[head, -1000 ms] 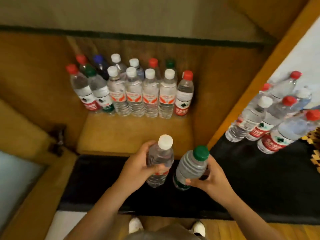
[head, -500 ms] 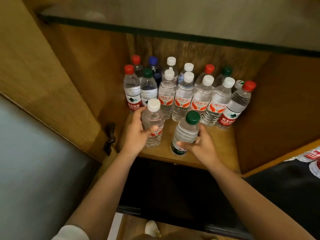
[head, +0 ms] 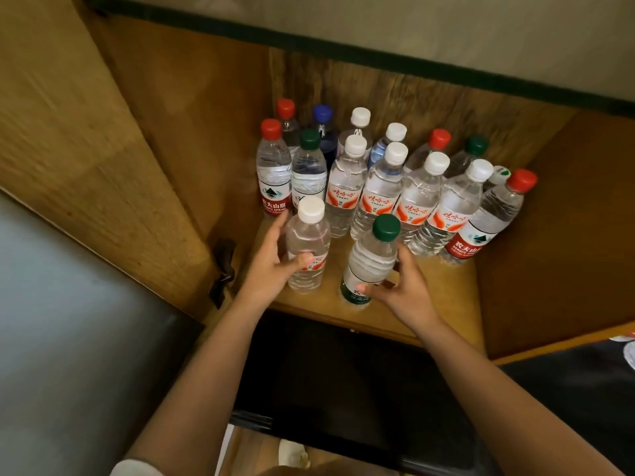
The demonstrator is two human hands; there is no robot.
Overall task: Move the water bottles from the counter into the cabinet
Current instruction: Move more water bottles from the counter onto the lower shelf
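Head view, looking down into the open cabinet (head: 536,255). Left hand (head: 271,266) grasps the white-cap bottle (head: 307,245) — thumb across the front of its label, fingers round the far-left side. Bottle upright, base on the wooden shelf (head: 443,304), near-left of the group. Right hand (head: 405,293) is at the green-cap bottle (head: 369,262): thumb against the lower label, fingers curled behind its right side, loose grip. That bottle leans slightly right, base near the shelf's front edge; can't tell whether it sits flat. The two held bottles stand just beside each other, not touching. Behind them — two rows of stored bottles (head: 378,197), upright, packed shoulder to shoulder against the back wall, caps red, green, white and one blue. Cabinet door (head: 79,139) swung open at left, dark hinge (head: 223,269) at its near edge. Black counter (head: 343,379) runs below the shelf.
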